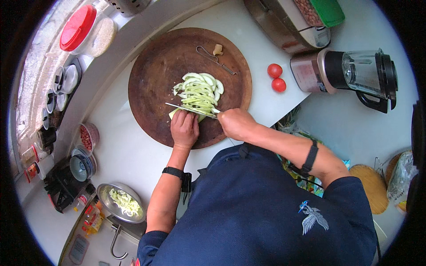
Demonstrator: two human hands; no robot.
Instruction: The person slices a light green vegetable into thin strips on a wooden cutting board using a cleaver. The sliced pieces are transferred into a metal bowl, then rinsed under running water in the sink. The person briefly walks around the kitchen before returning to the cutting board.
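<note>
My right hand (233, 122) grips the handle of a kitchen knife (191, 109), whose blade lies across the round wooden chopping board (149, 79). Under the fingers of my left hand (185, 128) is a piece of pale green vegetable (172, 113), pressed to the board beside the blade. On the far side of the knife lies a heap of pale green slices (199, 89). Farther back on the board are a peeler-like bent metal wire tool (213, 57) and a small knob of what looks like ginger (217, 50).
Two tomatoes (277, 79) sit right of the board, near a blender (346, 71). At the left stand a steel bowl (106, 204) of shredded vegetable, stacked bowls (80, 168) and a tub of peanuts (95, 131). A red-lidded jar (80, 28) is on the window ledge.
</note>
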